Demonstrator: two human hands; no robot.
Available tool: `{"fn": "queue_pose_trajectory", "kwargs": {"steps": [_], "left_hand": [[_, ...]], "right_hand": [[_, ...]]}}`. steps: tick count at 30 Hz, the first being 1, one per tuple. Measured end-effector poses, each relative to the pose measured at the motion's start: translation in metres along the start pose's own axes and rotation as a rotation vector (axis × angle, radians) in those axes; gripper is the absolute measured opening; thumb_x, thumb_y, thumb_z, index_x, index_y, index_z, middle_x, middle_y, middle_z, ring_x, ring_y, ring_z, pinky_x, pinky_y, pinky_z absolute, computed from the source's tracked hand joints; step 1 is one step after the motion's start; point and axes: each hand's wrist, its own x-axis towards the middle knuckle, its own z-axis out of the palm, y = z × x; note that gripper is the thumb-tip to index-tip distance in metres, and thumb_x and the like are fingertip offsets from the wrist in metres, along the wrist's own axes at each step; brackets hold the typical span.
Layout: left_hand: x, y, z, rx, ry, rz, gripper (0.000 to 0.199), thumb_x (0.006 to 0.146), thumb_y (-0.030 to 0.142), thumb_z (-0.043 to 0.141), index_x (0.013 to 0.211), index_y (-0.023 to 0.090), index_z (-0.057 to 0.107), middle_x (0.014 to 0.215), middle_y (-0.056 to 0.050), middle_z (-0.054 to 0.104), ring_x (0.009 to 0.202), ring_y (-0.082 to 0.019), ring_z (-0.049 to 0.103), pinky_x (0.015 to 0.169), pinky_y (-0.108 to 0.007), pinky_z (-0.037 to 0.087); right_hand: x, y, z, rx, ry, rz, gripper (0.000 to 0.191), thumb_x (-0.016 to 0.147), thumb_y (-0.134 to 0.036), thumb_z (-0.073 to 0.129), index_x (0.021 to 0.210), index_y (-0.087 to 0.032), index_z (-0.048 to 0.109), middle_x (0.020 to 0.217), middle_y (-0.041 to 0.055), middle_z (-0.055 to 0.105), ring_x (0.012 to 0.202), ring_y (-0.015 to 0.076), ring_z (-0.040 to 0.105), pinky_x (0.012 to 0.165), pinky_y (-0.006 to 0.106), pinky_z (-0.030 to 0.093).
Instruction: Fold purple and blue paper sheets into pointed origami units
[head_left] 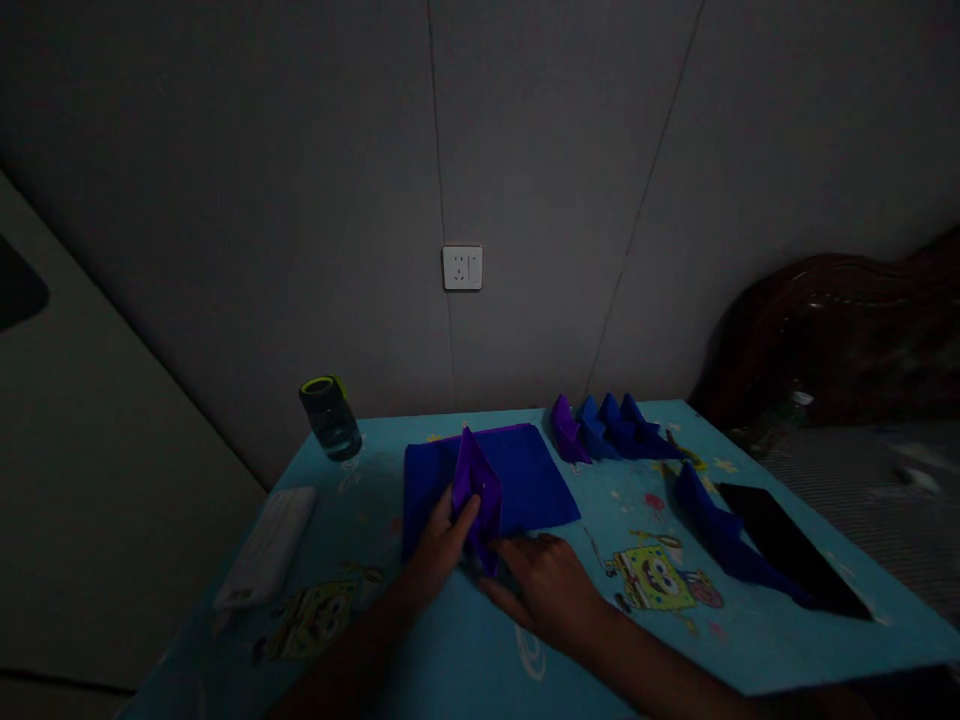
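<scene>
A folded purple paper boat (480,484) stands upright between my hands, over the front part of a stack of blue paper sheets (536,480). My left hand (442,540) grips its left side, thumb on the paper and fingers behind it. At its lower right edge, my right hand (536,580) has its fingers bent near the paper's bottom tip; whether they pinch it is too dark to tell. Toward the back right stand a purple paper boat (568,432) and several blue ones (619,430) in a row. A larger blue folded piece (724,530) lies at the right.
A dark water bottle (331,420) stands at the table's back left. In front of it lies a white packet (268,545). A flat black object (795,550) rests at the right on the blue patterned tablecloth (600,650). Behind is a wall with a socket (463,268).
</scene>
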Motion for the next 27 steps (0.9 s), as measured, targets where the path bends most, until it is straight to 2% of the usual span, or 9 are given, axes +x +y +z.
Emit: {"fn": "queue_pose_trajectory", "kwargs": {"steps": [2,4,7,10,13,15,19,22,27], "left_hand": [[-0.004,0.000,0.003,0.056,-0.087,0.031,0.055,0.085,0.042,0.065,0.134,0.022,0.051,0.140,-0.011,0.056,0.132,-0.027,0.048,0.103,-0.038,0.046],[-0.007,-0.001,0.006,0.086,-0.170,0.045,0.058,0.084,0.042,0.066,0.136,0.021,0.049,0.140,-0.013,0.054,0.128,-0.029,0.051,0.098,-0.040,0.050],[-0.013,-0.001,0.011,0.102,-0.224,0.023,0.063,0.084,0.045,0.065,0.138,0.019,0.046,0.132,-0.017,0.058,0.105,-0.029,0.066,0.084,-0.042,0.057],[-0.017,0.004,0.012,0.077,-0.265,0.029,0.061,0.085,0.049,0.063,0.135,0.018,0.049,0.121,-0.017,0.063,0.086,-0.026,0.071,0.076,-0.042,0.057],[-0.017,0.012,0.008,-0.051,-0.310,0.019,0.053,0.085,0.048,0.063,0.128,0.017,0.056,0.115,-0.017,0.066,0.084,-0.026,0.071,0.074,-0.041,0.056],[-0.014,0.016,0.005,-0.148,-0.281,0.013,0.049,0.084,0.046,0.065,0.123,0.016,0.059,0.111,-0.016,0.068,0.083,-0.025,0.071,0.072,-0.038,0.055],[-0.005,0.017,0.000,-0.277,-0.179,-0.004,0.045,0.082,0.045,0.067,0.113,0.013,0.063,0.101,-0.013,0.071,0.079,-0.025,0.070,0.069,-0.036,0.054],[0.001,0.015,-0.004,-0.315,-0.137,-0.022,0.041,0.081,0.042,0.068,0.107,0.012,0.064,0.093,-0.012,0.071,0.072,-0.023,0.070,0.064,-0.035,0.054],[0.007,0.015,-0.012,-0.386,-0.113,-0.071,0.039,0.082,0.045,0.065,0.100,0.011,0.066,0.084,-0.009,0.070,0.066,-0.021,0.068,0.059,-0.033,0.052]], "right_hand": [[-0.006,0.000,0.002,-0.014,0.025,0.068,0.017,0.093,-0.029,0.053,0.100,-0.018,0.064,0.079,0.0077,0.074,0.068,0.0197,0.070,0.065,0.026,0.047],[-0.017,0.004,0.002,0.020,0.059,0.151,0.017,0.093,-0.022,0.049,0.099,-0.018,0.064,0.079,0.0068,0.074,0.068,0.0182,0.070,0.064,0.024,0.048],[-0.041,0.019,-0.003,0.094,0.179,0.311,0.023,0.093,-0.019,0.044,0.098,-0.017,0.066,0.085,0.0087,0.076,0.073,0.0197,0.072,0.068,0.027,0.051],[-0.078,0.039,-0.011,0.137,0.362,0.465,0.029,0.094,-0.026,0.041,0.102,-0.017,0.068,0.089,0.0104,0.076,0.075,0.0218,0.072,0.072,0.033,0.054],[-0.120,0.058,-0.018,0.130,0.540,0.626,0.036,0.093,-0.042,0.044,0.099,-0.017,0.069,0.093,0.0130,0.076,0.081,0.0270,0.072,0.075,0.039,0.055],[-0.146,0.067,-0.022,0.146,0.599,0.760,0.041,0.090,-0.050,0.047,0.099,-0.017,0.069,0.095,0.0134,0.076,0.078,0.0283,0.072,0.073,0.040,0.056],[-0.180,0.079,-0.029,0.216,0.632,0.964,0.048,0.087,-0.057,0.046,0.098,-0.017,0.069,0.084,0.0110,0.077,0.071,0.0280,0.073,0.069,0.038,0.056],[-0.190,0.087,-0.030,0.192,0.654,0.991,0.050,0.086,-0.059,0.046,0.096,-0.017,0.071,0.087,0.0118,0.077,0.073,0.0285,0.073,0.070,0.038,0.055],[-0.191,0.101,-0.024,0.100,0.645,1.011,0.048,0.085,-0.056,0.046,0.096,-0.018,0.072,0.095,0.0121,0.077,0.081,0.0300,0.072,0.074,0.038,0.054]]}}
